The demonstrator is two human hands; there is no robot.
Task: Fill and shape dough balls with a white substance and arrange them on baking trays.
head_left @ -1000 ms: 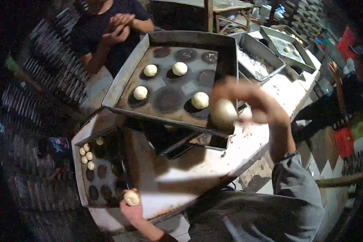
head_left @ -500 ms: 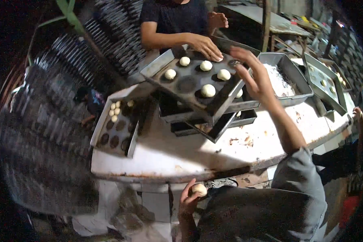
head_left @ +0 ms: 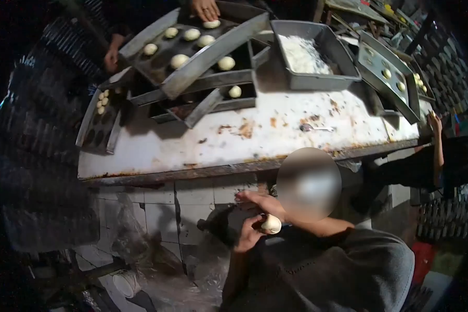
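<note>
The dough ball (head_left: pixel 271 224) held between both hands looks smooth, pale and faintly glossy. The table top (head_left: pixel 203 143) is white-painted, matt and rough, with rust patches and a worn, rusty near edge. The far baking tray (head_left: pixel 192 49) is dark, dull metal with a brighter grey rim. The deep pan (head_left: pixel 343 62) on the right is matt grey metal. The table base (head_left: pixel 156 203) is white tile, stained.

Dough ball (head_left: pixel 271 224): pale cream, smooth.
Sleeve (head_left: pixel 322 270): dull grey.
Table top (head_left: pixel 275 132): white, blotched with rust-brown patches.
Front baking tray (head_left: pixel 192 39): dark grey metal with black round wells, holding cream dough pieces.
Deep pan (head_left: pixel 312 54): grey metal, white flour inside.
Tiled wall under table (head_left: pixel 192 197): off-white, dark joints.
</note>
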